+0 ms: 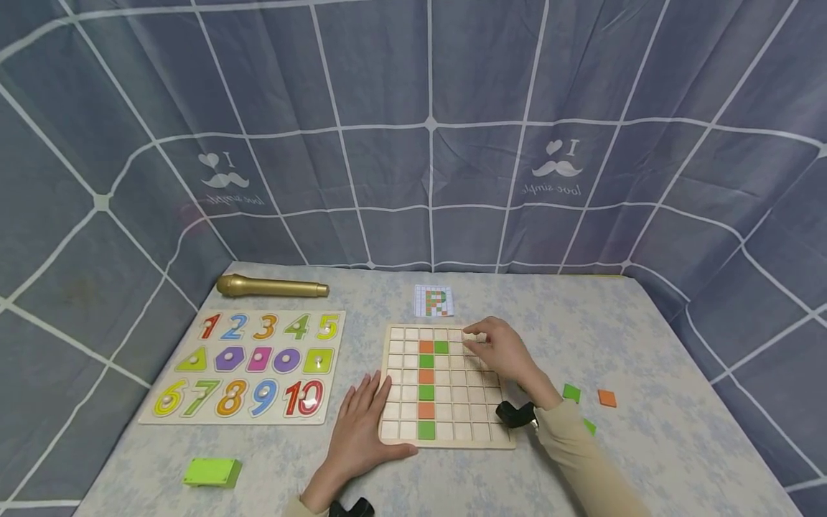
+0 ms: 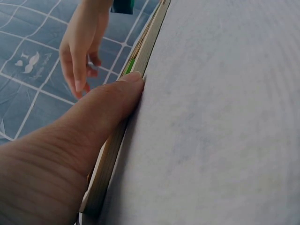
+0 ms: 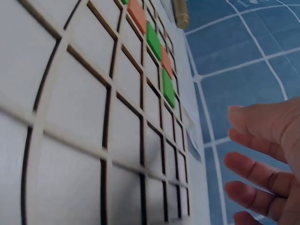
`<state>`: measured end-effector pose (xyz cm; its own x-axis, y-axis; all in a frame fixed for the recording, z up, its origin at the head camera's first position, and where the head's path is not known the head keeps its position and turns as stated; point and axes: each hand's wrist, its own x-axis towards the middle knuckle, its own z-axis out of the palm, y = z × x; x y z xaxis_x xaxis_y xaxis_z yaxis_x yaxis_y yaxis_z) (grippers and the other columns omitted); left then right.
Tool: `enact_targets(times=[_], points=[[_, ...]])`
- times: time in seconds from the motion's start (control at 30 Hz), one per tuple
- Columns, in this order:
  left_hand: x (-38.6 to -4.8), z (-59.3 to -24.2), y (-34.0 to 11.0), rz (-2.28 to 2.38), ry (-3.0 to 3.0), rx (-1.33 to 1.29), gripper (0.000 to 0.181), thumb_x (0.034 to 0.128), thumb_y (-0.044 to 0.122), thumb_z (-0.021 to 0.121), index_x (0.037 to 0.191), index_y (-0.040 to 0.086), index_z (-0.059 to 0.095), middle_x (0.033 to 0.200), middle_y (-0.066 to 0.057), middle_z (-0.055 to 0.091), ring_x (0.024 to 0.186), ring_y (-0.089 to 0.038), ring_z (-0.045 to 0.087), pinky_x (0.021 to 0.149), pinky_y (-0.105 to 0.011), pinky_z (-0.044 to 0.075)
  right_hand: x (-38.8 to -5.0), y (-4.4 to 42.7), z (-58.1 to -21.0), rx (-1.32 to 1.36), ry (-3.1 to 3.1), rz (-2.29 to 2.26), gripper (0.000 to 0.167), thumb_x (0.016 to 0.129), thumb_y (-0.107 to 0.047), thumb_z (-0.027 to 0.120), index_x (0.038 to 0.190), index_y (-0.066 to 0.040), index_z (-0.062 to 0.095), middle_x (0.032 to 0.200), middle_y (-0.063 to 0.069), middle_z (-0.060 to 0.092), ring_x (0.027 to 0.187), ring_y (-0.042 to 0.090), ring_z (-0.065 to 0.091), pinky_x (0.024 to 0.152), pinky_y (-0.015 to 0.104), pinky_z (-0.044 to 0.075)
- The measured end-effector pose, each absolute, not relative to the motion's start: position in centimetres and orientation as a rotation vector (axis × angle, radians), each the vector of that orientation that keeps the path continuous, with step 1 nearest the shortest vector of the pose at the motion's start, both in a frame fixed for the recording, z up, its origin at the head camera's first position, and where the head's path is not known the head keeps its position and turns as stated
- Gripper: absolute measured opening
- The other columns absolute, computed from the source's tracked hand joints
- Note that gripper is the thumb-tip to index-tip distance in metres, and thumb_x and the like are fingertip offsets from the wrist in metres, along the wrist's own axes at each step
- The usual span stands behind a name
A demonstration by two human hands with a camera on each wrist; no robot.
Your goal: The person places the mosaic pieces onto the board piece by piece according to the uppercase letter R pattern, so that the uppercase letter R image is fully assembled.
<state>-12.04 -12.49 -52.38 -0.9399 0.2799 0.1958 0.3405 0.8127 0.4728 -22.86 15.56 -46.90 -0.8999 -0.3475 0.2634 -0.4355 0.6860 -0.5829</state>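
A wooden grid board [image 1: 455, 444] lies on the table with orange and green tiles in one column and a green tile [image 1: 441, 347] beside the top orange one [image 1: 426, 347]. My left hand [image 1: 362, 434] rests at its lower left corner, fingers straight along the left side; in the left wrist view the thumb [image 2: 110, 101] presses the board's edge [image 2: 108, 159]. Above the board's upper right part is my right hand [image 1: 504, 350], thumb and forefinger apart. In the right wrist view that hand [image 3: 269, 159] shows nothing between its loosely bent fingers, beside the grid [image 3: 75, 140].
A small pattern card [image 1: 433, 301] lies behind the board. To the left are a number and shape puzzle [image 1: 242, 370], a gold microphone [image 1: 274, 286] and a green block [image 1: 212, 472]. Loose green [image 1: 571, 392] and orange [image 1: 607, 398] tiles lie to the right, near my right forearm.
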Motion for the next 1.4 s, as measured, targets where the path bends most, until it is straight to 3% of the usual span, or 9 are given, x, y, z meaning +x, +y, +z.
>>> enact_targets(times=[0.3, 0.7, 0.93, 1.4], points=[[-12.1, -52.4, -12.5, -0.786, -2.879, -0.495, 0.117, 0.0594, 0.074, 0.071, 0.147, 0.005, 0.035, 0.151, -0.016, 0.029, 0.140, -0.032, 0.017, 0.111, -0.048, 0.011, -20.7, 20.4, -46.3, 0.423, -2.629, 0.894, 0.023, 0.087, -0.014, 0.070, 0.108, -0.004, 0.071, 0.098, 0.009, 0.065, 0.077, 0.024, 0.055, 0.063, 0.037, 0.046], [-12.1, -52.3, -12.5, -0.766, -2.883, -0.490, 0.116, 0.0599, 0.074, 0.070, 0.146, 0.004, 0.037, 0.150, -0.017, 0.031, 0.140, -0.033, 0.019, 0.111, -0.049, 0.012, -17.8, 25.7, -46.7, 0.248, -2.470, 0.846, 0.024, 0.078, -0.008, 0.076, 0.101, -0.002, 0.072, 0.086, 0.011, 0.065, 0.067, 0.020, 0.050, 0.052, 0.037, 0.041], [-12.2, -52.1, -12.5, -0.771, -2.896, -0.477, 0.115, 0.0607, 0.072, 0.071, 0.146, 0.004, 0.036, 0.150, -0.017, 0.031, 0.140, -0.034, 0.018, 0.111, -0.050, 0.012, -16.6, 28.0, -47.7, 0.127, -2.489, 0.820, 0.022, 0.080, -0.010, 0.075, 0.101, -0.002, 0.072, 0.086, 0.009, 0.065, 0.068, 0.019, 0.050, 0.050, 0.035, 0.039], [-12.1, -52.2, -12.4, -0.785, -2.886, -0.485, 0.114, 0.0598, 0.070, 0.074, 0.145, 0.003, 0.037, 0.150, -0.017, 0.031, 0.140, -0.034, 0.019, 0.111, -0.050, 0.012, -14.4, 30.6, -48.4, 0.025, -2.547, 0.794, 0.024, 0.079, -0.008, 0.076, 0.101, 0.002, 0.072, 0.090, 0.016, 0.065, 0.074, 0.023, 0.046, 0.061, 0.035, 0.034]])
